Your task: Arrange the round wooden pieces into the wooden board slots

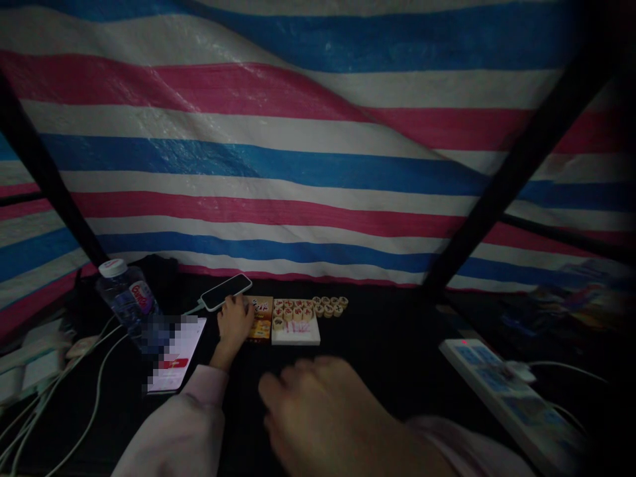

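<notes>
My left hand rests at the left edge of a printed orange-brown box lid, with its fingers bent over it. Joined to or right beside the lid is a white box tray. Round wooden Chinese chess pieces with red characters fill its far part in rows, and one dark-marked piece sits at its left. More dark-marked pieces stand in rows just right of the tray. Close to the camera, my right hand is blurred, its fingers curled closed; whatever they hold is hidden.
Behind the lid lies a phone; another lit phone is left of my forearm, by a clear bottle. White cables and chargers crowd the left. A power strip lies right. Striped sheeting hangs behind.
</notes>
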The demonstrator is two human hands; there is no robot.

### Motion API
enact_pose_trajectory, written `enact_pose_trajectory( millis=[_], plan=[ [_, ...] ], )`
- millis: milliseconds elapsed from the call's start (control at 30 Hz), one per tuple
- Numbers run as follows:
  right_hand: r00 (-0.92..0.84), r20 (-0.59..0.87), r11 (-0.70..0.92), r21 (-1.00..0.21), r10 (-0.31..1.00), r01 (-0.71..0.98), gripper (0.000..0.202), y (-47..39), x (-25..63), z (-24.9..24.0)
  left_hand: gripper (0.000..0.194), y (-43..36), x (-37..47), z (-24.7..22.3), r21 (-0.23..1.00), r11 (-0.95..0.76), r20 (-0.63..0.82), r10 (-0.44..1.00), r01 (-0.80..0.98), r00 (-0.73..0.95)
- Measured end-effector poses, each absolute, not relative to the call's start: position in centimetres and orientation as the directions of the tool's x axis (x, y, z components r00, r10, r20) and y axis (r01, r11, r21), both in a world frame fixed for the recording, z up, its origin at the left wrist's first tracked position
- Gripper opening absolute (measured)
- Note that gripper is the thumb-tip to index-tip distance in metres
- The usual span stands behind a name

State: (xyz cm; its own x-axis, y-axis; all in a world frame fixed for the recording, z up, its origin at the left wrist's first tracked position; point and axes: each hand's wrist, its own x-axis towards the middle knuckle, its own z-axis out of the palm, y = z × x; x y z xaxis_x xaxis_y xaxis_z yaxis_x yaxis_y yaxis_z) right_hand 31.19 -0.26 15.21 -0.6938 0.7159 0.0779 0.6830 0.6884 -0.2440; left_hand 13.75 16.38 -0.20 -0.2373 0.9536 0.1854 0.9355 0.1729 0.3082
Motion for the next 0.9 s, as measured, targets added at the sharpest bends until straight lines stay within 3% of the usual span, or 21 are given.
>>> enact_pose_trajectory(
  millis=[67, 133, 267, 433, 733, 900],
  plan=[
    [-0.578, 0.066, 0.582, -0.131, 0.813, 0.803, 0.020, 3.8, 30.6, 14.9, 0.041, 16.3, 13.8, -0.1, 0.309, 0.175, 0.184, 0.953, 0.935, -0.239],
    [-0.472, 0.037, 0.474, -0.094, 0.881, 0.876, 0.024, 7.4, 30.6, 13.0, 0.041, 16.3, 13.8, -0.1, 0.310, 0.174, 0.187, 0.953, 0.935, -0.239],
    [-0.350, 0.020, 0.348, -0.167, 0.937, 0.922, 0.019, 11.5, 31.1, 8.0, 0.042, 16.4, 13.7, -0.3, 0.303, 0.175, 0.184, 0.954, 0.937, -0.238],
    [-0.303, 0.059, 0.308, -0.263, 0.951, 0.914, 0.014, 12.6, 30.5, 4.2, 0.041, 16.4, 13.7, -0.5, 0.288, 0.165, 0.220, 0.948, 0.943, -0.232],
    [-0.221, 0.125, 0.250, -0.314, 0.967, 0.916, 0.020, 13.0, 29.5, 2.4, 0.043, 16.6, 13.6, -0.7, 0.295, 0.170, 0.215, 0.947, 0.940, -0.239],
    [-0.229, 0.077, 0.242, -0.329, 0.970, 0.913, 0.031, 12.7, 29.7, 3.0, 0.043, 16.5, 13.6, -0.6, 0.298, 0.166, 0.206, 0.950, 0.940, -0.233]
  ],
)
